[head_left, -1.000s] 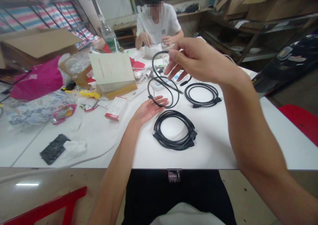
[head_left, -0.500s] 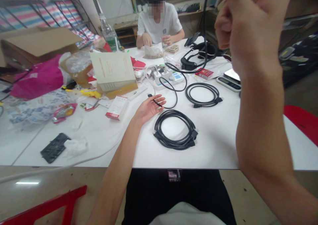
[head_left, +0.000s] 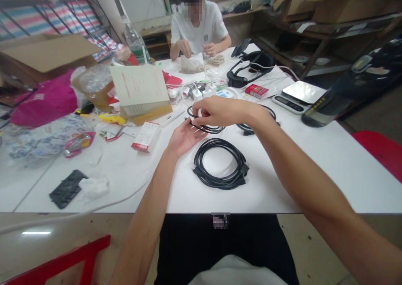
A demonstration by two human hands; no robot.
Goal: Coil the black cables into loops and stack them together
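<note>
A looped black cable (head_left: pixel 213 130) lies across the fingers of my left hand (head_left: pixel 185 137), which is palm up and closed lightly on the cable near its plug end. Over it, my right hand (head_left: pixel 210 111) reaches in from the right, fingers curled and pinched on the same cable. Just in front of both hands, a thick coil of black cable (head_left: pixel 220 184) with several connectors rests on the white table (head_left: pixel 270 188). A second coil (head_left: pixel 246 129) lies behind my right wrist, partly hidden by it.
Across the table sits a person (head_left: pixel 201 29) handling a clear bag (head_left: pixel 192 63). A scale (head_left: pixel 303 93) and dark bottle (head_left: pixel 323 109) stand right, a headset (head_left: pixel 240 77) behind. Left are a red-white box (head_left: pixel 146 136), cream box (head_left: pixel 140 88) and pink bag (head_left: pixel 47 98).
My right hand has come down from high on the right to my left hand, bringing the raised cable with it. The cable is now gathered into loops at my left hand.
</note>
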